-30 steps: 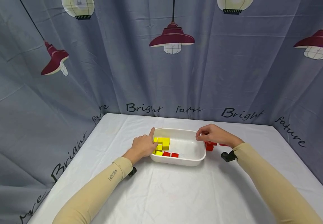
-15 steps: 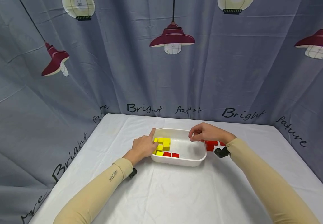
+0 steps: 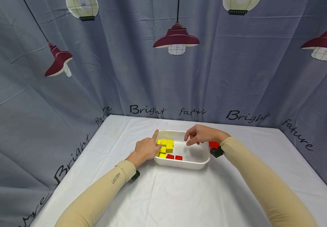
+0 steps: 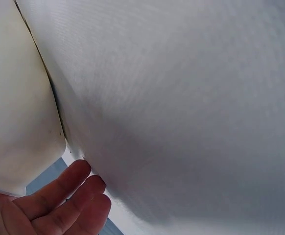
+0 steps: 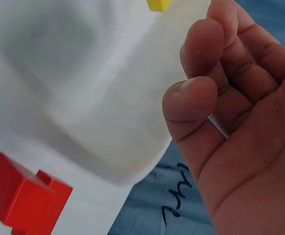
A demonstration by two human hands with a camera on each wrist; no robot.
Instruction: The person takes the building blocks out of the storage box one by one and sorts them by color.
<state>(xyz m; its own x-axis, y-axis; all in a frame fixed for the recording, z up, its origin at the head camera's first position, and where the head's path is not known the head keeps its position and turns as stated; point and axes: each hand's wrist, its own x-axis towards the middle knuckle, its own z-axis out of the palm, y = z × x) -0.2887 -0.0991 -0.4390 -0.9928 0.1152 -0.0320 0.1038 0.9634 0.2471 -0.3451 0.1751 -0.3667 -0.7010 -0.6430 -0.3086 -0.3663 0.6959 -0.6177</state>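
The main risk, I judge, is the right hand (image 3: 203, 134): it hangs over the white tray (image 3: 181, 163), fingers loosely curled, thumb and index apart with nothing visible between them, and reaching further left could knock the stacked yellow blocks (image 3: 169, 147) out of line. The black device (image 3: 216, 152) on that wrist might also brush the loose red blocks (image 5: 19, 198) near the tray's right end. The left hand (image 3: 146, 148) grips the left rim, thumb over the edge; leaning harder there could tilt or slide the tray. The tray sits upright on the white-covered bench (image 3: 163, 198), glossy and rounded at its corners; bright yellow pieces crowd its left end, two red blocks (image 3: 170, 156) lie along the near wall.
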